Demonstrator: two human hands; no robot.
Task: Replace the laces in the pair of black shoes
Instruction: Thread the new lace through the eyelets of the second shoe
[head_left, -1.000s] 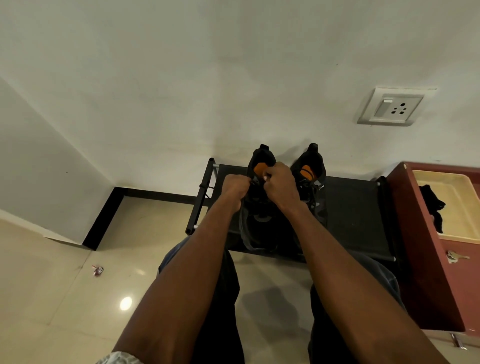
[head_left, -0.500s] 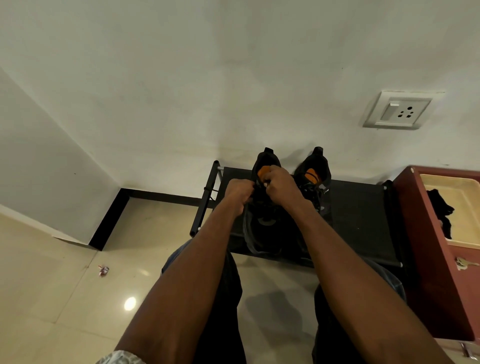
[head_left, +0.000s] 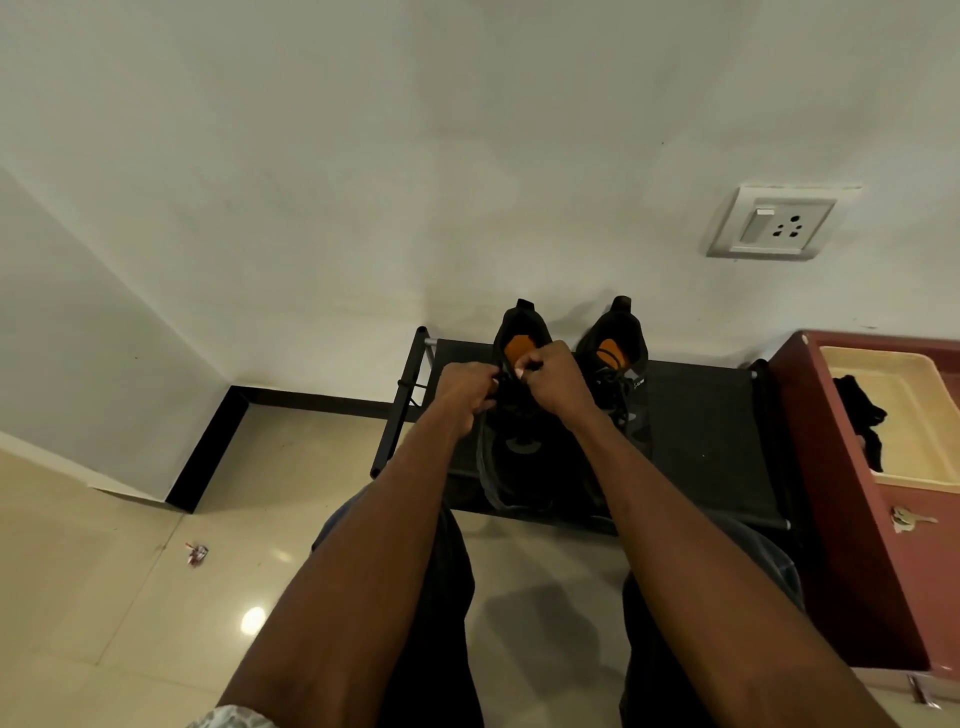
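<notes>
Hands unmoved, lace hidden beneath

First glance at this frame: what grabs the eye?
Two bare forearms run up the middle to a left hand and right hand bunched over the left shoe, pinching its lace. The right shoe sits beside it on a black rack, orange insoles showing. A wall socket is upper right.

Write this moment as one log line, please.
left hand: pinches lace | right hand: pinches lace | left shoe: on rack
</notes>
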